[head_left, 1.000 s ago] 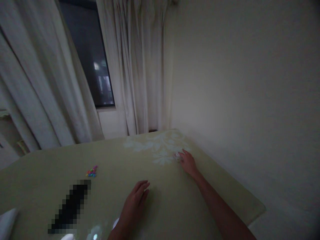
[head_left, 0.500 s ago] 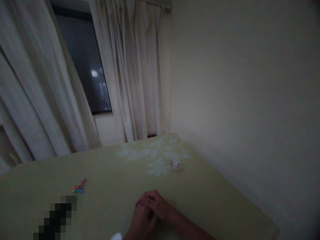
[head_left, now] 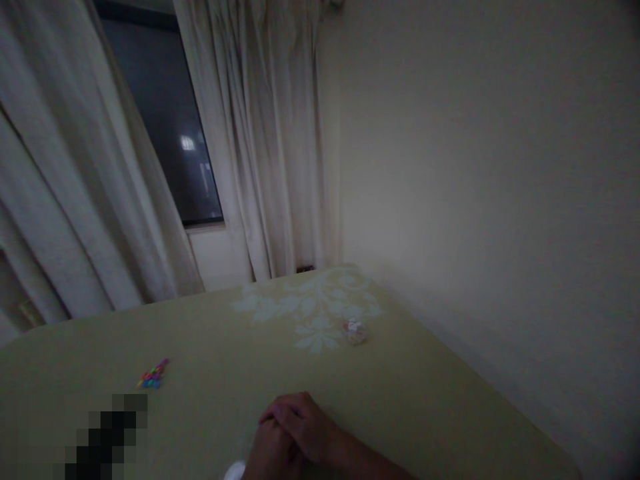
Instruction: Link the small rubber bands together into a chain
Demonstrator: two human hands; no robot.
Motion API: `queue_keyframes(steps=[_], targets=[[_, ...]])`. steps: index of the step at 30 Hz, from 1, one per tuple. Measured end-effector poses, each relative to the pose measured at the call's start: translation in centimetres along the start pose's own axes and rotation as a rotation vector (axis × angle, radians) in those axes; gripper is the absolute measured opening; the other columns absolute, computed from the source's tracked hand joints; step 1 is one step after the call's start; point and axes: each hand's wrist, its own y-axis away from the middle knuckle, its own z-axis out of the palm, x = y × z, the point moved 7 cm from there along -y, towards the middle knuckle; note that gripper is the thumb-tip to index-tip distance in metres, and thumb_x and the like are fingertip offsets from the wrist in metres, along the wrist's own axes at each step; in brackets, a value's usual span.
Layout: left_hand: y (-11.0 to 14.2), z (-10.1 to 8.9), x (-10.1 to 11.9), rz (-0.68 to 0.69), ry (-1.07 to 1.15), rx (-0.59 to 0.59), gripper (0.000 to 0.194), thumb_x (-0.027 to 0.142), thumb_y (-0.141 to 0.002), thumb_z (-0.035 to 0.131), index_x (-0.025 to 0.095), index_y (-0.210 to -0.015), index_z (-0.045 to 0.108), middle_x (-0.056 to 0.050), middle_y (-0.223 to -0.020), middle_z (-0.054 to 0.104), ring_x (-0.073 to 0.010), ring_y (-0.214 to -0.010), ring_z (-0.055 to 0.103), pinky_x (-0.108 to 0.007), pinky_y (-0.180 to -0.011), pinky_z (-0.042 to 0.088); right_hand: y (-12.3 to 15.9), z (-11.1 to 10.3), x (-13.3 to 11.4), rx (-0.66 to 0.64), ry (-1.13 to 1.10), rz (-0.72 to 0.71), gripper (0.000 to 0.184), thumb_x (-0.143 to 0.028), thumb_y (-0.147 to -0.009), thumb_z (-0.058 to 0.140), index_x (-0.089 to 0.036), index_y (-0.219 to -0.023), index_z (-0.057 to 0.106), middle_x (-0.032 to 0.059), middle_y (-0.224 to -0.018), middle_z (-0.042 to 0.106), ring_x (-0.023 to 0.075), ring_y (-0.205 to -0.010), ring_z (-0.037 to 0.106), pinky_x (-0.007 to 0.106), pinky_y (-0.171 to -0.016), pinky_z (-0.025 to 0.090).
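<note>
My right hand point(head_left: 305, 427) lies over my left hand point(head_left: 273, 447), and the two are clasped together at the bottom middle of the view. The fingers of both are closed, and I see no object between them; the palms are hidden. Beyond them, to the right, a small clear bundle with white and pinkish parts point(head_left: 355, 331) rests apart from my hands, too blurred to name. A little pile of small bright-coloured pieces point(head_left: 153, 375) lies farther left on the pale green surface point(head_left: 225, 353).
White leaf shapes point(head_left: 317, 297) pattern the surface's far corner. A wall point(head_left: 475, 200) runs along the right side. Curtains point(head_left: 270, 133) hang beside a dark window point(head_left: 160, 120) at the back. A pixelated dark patch point(head_left: 103, 440) covers the lower left. Part of a white object point(head_left: 234, 471) shows beside my left wrist.
My right hand has left the clear bundle, drawn back and come down onto my left hand. The bundle stays on the surface. The view has shifted slightly.
</note>
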Motion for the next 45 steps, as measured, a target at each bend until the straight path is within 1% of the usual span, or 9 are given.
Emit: queue_keyframes(steps=[3,7,11,17,26,32,35,43,45], targets=[[-0.18,0.02,0.30,-0.013,0.021,-0.011,0.036,0.011,-0.063,0.056,0.023,-0.083,0.084,-0.010,-0.081,0.084,-0.0261,-0.073,0.079,-0.029,-0.068,0.062,0.02,0.03,0.05,0.006,0.006,-0.011,0.061,-0.059,-0.102,0.040,-0.016,-0.108,0.083,0.0116,-0.100,0.081,0.0241,-0.094,0.074,0.031,-0.085,0.052],[-0.14,0.31,0.01,-0.053,0.006,-0.006,0.032,0.013,-0.064,0.057,0.022,-0.079,0.083,-0.012,-0.079,0.083,-0.0278,-0.073,0.079,-0.032,-0.070,0.062,0.00,0.09,0.54,0.012,0.020,0.002,0.059,-0.057,-0.102,0.041,-0.015,-0.108,0.083,0.0117,-0.099,0.081,0.0243,-0.094,0.075,0.031,-0.084,0.053],[-0.15,0.46,-0.11,-0.065,0.056,-0.053,0.033,0.012,-0.066,0.057,0.022,-0.083,0.083,-0.012,-0.082,0.083,-0.0269,-0.075,0.079,-0.031,-0.071,0.062,0.02,-0.07,0.60,0.020,0.038,0.016,0.061,-0.058,-0.102,0.041,-0.015,-0.107,0.083,0.0119,-0.097,0.081,0.0243,-0.092,0.075,0.031,-0.083,0.053],[-0.26,0.19,0.00,-0.086,0.068,-0.082,0.033,0.012,-0.068,0.058,0.023,-0.087,0.083,-0.012,-0.085,0.083,-0.0279,-0.080,0.079,-0.033,-0.078,0.062,0.02,-0.16,0.21,0.021,0.040,0.015,0.057,-0.054,-0.103,0.040,-0.017,-0.107,0.083,0.0112,-0.099,0.081,0.0239,-0.095,0.075,0.031,-0.086,0.052],[-0.26,0.36,0.08,-0.053,0.010,-0.080,0.037,0.010,-0.065,0.059,0.022,-0.090,0.084,-0.012,-0.090,0.085,-0.0309,-0.081,0.081,-0.037,-0.078,0.064,0.01,-0.03,0.66,0.010,-0.001,0.031,0.057,-0.055,-0.102,0.043,-0.015,-0.107,0.083,0.0107,-0.096,0.081,0.0236,-0.090,0.074,0.030,-0.081,0.052],[-0.28,-0.26,0.48,-0.048,0.025,-0.031,0.036,0.008,-0.065,0.058,0.022,-0.087,0.084,-0.011,-0.084,0.084,-0.0298,-0.079,0.081,-0.035,-0.075,0.064,0.05,-0.09,0.25,0.016,0.028,0.021,0.059,-0.055,-0.102,0.040,-0.014,-0.106,0.083,0.0115,-0.096,0.081,0.0240,-0.091,0.074,0.030,-0.082,0.052],[-0.22,-0.34,0.50,-0.048,0.042,-0.022,0.037,0.009,-0.065,0.058,0.022,-0.088,0.084,-0.011,-0.088,0.085,-0.0292,-0.082,0.081,-0.034,-0.076,0.063,-0.03,-0.11,0.12,0.009,0.026,0.025,0.058,-0.052,-0.101,0.041,-0.013,-0.105,0.083,0.0123,-0.097,0.081,0.0245,-0.092,0.075,0.031,-0.083,0.052],[-0.17,-0.25,0.32,-0.061,0.064,-0.067,0.032,0.013,-0.071,0.057,0.021,-0.087,0.083,-0.013,-0.089,0.084,-0.0294,-0.084,0.080,-0.035,-0.077,0.061,0.21,0.50,-0.02,-0.002,0.048,0.030,0.060,-0.054,-0.105,0.037,-0.015,-0.107,0.082,0.0114,-0.098,0.081,0.0232,-0.093,0.074,0.031,-0.083,0.053],[-0.14,-0.21,0.09,-0.101,0.065,-0.078,0.027,0.015,-0.074,0.057,0.021,-0.083,0.081,-0.012,-0.085,0.082,-0.0271,-0.078,0.078,-0.032,-0.071,0.058,-0.11,-0.04,-0.30,0.034,0.131,0.009,0.055,-0.053,-0.104,0.041,-0.017,-0.104,0.082,0.0104,-0.098,0.080,0.0226,-0.094,0.073,0.031,-0.086,0.052]])
